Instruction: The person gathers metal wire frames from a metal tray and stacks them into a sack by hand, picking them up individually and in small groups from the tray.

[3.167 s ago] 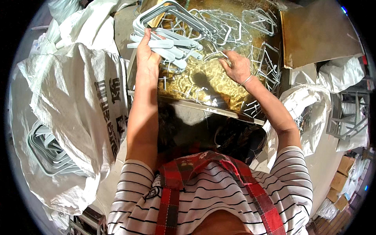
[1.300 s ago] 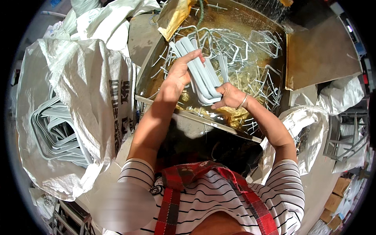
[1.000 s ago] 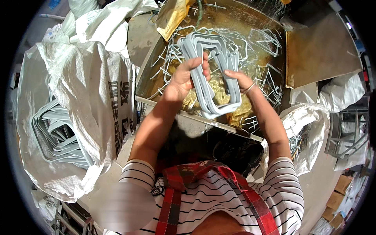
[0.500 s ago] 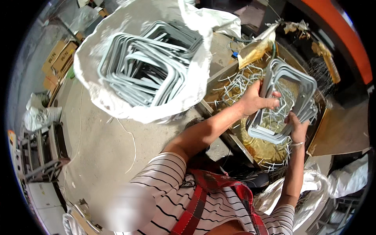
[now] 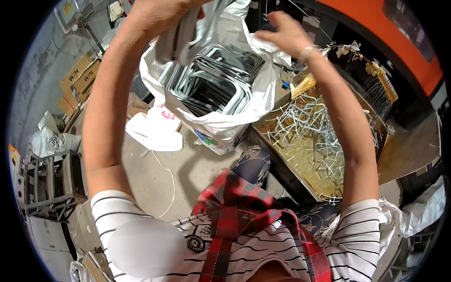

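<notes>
Bundle of grey frames [image 5: 176,42], raised at the mouth of a white woven sack [image 5: 209,124]. Its upper part is cut off by the picture's edge and its outline is blurred by motion. Half a second earlier the bundle is held between both hands above the metal basin [image 5: 283,163]; now the left hand [image 5: 168,10] alone carries it, on the sack side. This shift suggests that the passage from basin to sack is well advanced, with the bundle not yet released.

Relation to the fingers: the bundle hangs below and beside the left hand, whose fingers are closed around its upper part; most of them are hidden, so the exact contact cannot be told. The right hand [image 5: 287,36] has let go. Its fingers are spread and hold nothing, and it stands apart from the bundle, above the sack's right side.

Beneath the bundle, similar grey frames [image 5: 230,91] lie nested and overlapping inside the sack; whether the bundle touches them is unclear. The sack stands on the concrete floor [image 5: 145,181], just beside the basin. In the basin, thin pale branched pieces [image 5: 305,113] lie tangled in shallow, yellowish liquid. Farther out, a brown panel [image 5: 411,148] slopes at the basin's right, and an orange machine housing [image 5: 423,61] rises behind.
</notes>
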### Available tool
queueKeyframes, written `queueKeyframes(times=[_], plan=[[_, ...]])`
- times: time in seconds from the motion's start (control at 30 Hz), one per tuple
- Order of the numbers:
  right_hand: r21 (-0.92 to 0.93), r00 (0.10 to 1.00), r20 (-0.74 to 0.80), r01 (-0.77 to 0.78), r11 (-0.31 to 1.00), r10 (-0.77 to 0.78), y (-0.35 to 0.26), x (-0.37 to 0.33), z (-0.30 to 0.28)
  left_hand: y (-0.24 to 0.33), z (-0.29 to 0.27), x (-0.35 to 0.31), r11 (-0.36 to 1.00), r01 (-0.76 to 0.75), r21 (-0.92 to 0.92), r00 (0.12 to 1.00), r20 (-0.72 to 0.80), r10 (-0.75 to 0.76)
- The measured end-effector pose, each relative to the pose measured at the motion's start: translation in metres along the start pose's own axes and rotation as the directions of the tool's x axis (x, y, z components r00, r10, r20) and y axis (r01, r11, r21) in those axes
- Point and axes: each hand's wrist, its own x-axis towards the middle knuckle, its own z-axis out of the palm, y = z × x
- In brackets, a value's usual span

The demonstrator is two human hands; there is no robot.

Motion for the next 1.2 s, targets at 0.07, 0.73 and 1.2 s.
queueKeyframes(times=[0.07, 0.73, 1.2], plan=[[-0.296, 0.981, 0.088, -0.143, 0.945, 0.176, -0.019, 0.012, 0.042, -0.027, -0.011, 0.012, 0.998, 0.007, 0.07, 0.98, 0.198, -0.021], [-0.513, 0.951, 0.284, 0.046, 0.857, 0.119, -0.014, 0.002, 0.056, -0.119, -0.011, 0.037, 0.891, -0.305, 0.337, 0.736, 0.677, -0.004], [-0.158, 0.953, -0.002, -0.299, 0.941, 0.303, 0.062, 0.029, 0.031, -0.162, 0.069, 0.061, 0.746, -0.642, 0.176, 0.348, 0.934, 0.079]])
